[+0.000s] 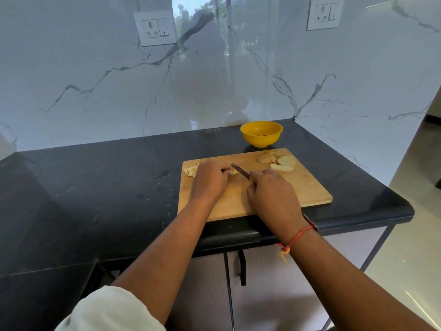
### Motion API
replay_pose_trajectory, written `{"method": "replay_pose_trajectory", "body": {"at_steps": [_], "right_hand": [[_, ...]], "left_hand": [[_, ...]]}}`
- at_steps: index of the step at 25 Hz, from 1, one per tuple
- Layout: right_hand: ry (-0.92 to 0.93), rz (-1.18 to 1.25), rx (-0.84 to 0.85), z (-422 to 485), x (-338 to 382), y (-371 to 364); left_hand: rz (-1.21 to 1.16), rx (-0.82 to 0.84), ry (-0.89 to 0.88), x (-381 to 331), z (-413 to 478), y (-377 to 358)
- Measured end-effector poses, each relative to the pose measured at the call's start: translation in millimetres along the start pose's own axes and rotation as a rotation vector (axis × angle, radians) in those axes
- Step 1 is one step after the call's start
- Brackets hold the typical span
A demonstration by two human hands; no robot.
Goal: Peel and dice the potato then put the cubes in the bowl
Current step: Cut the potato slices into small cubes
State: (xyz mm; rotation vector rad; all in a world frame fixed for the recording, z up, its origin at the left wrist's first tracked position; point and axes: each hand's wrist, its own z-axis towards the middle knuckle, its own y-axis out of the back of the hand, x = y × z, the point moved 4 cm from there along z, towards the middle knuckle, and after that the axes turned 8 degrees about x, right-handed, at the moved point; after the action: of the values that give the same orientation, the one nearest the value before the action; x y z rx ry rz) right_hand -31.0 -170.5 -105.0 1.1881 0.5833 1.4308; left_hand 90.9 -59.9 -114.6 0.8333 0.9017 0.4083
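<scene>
In the head view, a wooden cutting board point(307, 187) lies on a black countertop point(95, 187), near its front edge. The left hand point(210, 179) rests on the left part of the board. Its fingers are curled down and pressed together over a potato piece point(234, 172), of which only the right end shows. The right hand point(272, 197) grips a knife point(239, 170) - the fingers are closed around the handle, which is almost all hidden. The blade points to the far left and its tip is just beside the left fingertips, over the potato piece. Whether the edge touches the potato, I cannot tell.

Left of the left hand, a few cut potato sticks point(192, 172) lie on the board. At the far right corner of the board there are pale potato slices point(286, 161) and, touching them, a brownish heap point(266, 157) that looks like peels. A yellow bowl point(261, 133) stands on the countertop just behind the board - something small and dark is inside.

The right wrist has a red thread bracelet point(296, 238). Two wall sockets point(155, 28) are on the marble wall behind.
</scene>
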Motion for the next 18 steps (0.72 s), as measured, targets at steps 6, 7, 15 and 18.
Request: {"method": "replay_pose_trajectory", "body": {"at_steps": [6, 7, 15, 18], "right_hand": [[0.008, 0.038, 0.029, 1, 5, -1], [0.004, 0.024, 0.043, 1, 6, -1], [0.092, -0.156, 0.175, 6, 26, 0], [0.147, -0.195, 0.225, 5, 30, 2]], "left_hand": [[0.012, 0.024, 0.018, 2, 2, -1], [0.015, 0.031, 0.02, 2, 3, -1], [0.008, 0.018, 0.001, 1, 1, 2], [0.004, 0.005, 0.014, -1, 0, 2]]}}
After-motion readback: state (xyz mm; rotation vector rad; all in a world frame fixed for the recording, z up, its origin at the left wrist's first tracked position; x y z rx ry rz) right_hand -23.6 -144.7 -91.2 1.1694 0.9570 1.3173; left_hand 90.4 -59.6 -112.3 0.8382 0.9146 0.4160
